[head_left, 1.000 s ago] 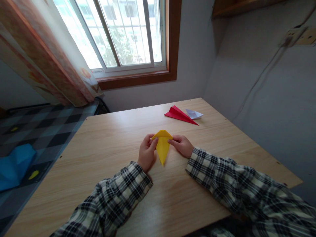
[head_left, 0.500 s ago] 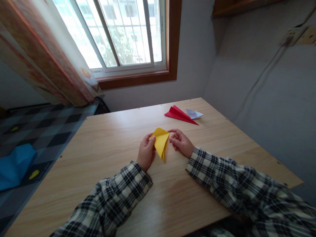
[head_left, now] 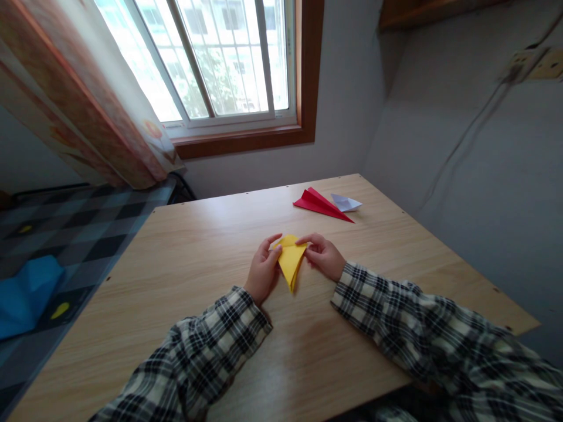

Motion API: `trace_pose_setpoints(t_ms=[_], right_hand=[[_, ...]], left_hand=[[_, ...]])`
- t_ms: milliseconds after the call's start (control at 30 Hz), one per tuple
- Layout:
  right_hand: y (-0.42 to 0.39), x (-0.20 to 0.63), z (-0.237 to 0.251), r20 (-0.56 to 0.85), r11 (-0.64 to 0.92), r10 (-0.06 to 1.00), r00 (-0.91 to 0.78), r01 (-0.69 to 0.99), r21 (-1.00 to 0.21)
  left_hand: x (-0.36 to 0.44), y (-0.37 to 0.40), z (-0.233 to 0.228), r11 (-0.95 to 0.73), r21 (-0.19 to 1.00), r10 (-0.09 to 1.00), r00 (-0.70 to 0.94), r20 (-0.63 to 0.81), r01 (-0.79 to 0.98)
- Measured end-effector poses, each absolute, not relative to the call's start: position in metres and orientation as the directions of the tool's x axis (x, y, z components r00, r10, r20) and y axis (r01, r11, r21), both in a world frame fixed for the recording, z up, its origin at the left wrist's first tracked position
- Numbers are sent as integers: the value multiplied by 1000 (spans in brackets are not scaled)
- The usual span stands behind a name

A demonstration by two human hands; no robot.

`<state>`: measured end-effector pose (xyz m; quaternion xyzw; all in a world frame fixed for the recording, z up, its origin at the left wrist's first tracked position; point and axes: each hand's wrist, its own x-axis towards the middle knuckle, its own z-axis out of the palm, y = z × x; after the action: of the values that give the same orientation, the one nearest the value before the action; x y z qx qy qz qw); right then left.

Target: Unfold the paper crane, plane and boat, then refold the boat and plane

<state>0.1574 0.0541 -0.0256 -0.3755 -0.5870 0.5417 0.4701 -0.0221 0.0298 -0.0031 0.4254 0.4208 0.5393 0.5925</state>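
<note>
A folded piece of yellow paper [head_left: 291, 262] is held over the middle of the table, its narrow point toward me and its rounded edge away. My left hand [head_left: 263, 268] pinches its left side, thumb on top. On the opposite side, my right hand [head_left: 323, 254] grips the right corner, with the index finger lying over the upper edge. Loose layers show along the paper's lower right side. The fingers beneath the paper are hidden.
A red paper plane [head_left: 321, 205] lies toward the back of the wooden table [head_left: 197, 246], beside a white paper boat [head_left: 346, 203]. At the left, a blue folded paper [head_left: 30, 296] rests on a checkered surface [head_left: 97, 217]. A window [head_left: 220, 64] is behind the table.
My right hand has closed on the yellow paper's right corner, its index finger now over the upper edge. The paper has turned slightly and shifted a little toward me and to the right.
</note>
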Motion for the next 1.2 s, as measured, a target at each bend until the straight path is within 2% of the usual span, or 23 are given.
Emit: trace_pose_setpoints(t_ms=[333, 700, 900, 1200], right_hand=[[59, 157, -29, 129, 117, 975, -182, -72, -990], [62, 159, -32, 91, 68, 978, -188, -126, -990], [64, 159, -33, 83, 56, 976, -201, -138, -989], [64, 159, -31, 79, 53, 974, -211, -126, -991]], left_hand=[[-21, 26, 6, -91, 975, 989, 93, 111, -203], [-21, 26, -4, -17, 984, 977, 204, 54, -179], [-20, 24, 0, -164, 981, 982, 77, 172, -101], [-21, 29, -6, -128, 984, 989, 64, 137, -124]])
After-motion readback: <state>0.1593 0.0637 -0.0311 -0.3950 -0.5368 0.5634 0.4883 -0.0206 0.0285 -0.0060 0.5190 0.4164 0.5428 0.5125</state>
